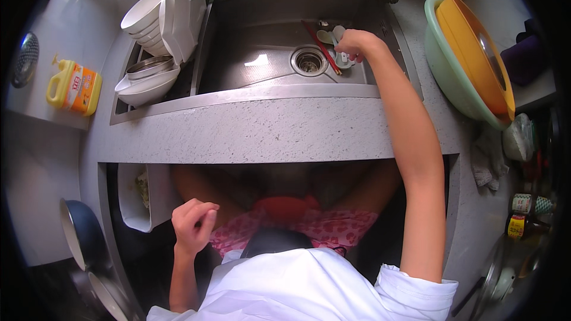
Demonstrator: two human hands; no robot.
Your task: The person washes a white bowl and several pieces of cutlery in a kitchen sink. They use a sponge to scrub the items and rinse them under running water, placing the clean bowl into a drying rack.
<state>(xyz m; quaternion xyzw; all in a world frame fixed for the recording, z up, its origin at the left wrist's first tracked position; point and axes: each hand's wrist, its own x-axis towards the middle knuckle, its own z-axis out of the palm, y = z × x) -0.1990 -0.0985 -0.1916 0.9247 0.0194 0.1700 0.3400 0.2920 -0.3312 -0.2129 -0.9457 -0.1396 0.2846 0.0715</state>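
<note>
Inside the stainless steel sink (256, 40), my right hand (360, 44) reaches down over several spoons with its fingers curled. It covers part of their handles, so I cannot tell whether it grips one. A white spoon (339, 32) shows by the fingertips, with a pale green spoon (324, 36) to its left. Another pale spoon (344, 63) lies below the hand. Red chopsticks (322, 47) slant between the spoons and the drain strainer (308, 61). Over my lap, my left hand (194, 225) is loosely curled, with nothing visible in it.
White bowls and plates (178, 22) are stacked at the sink's left, above a metal bowl (149, 67). A yellow detergent jug (76, 87) stands farther left. Green and orange basins (477, 53) lean at the right. A white bin (158, 191) hangs under the counter edge (250, 129).
</note>
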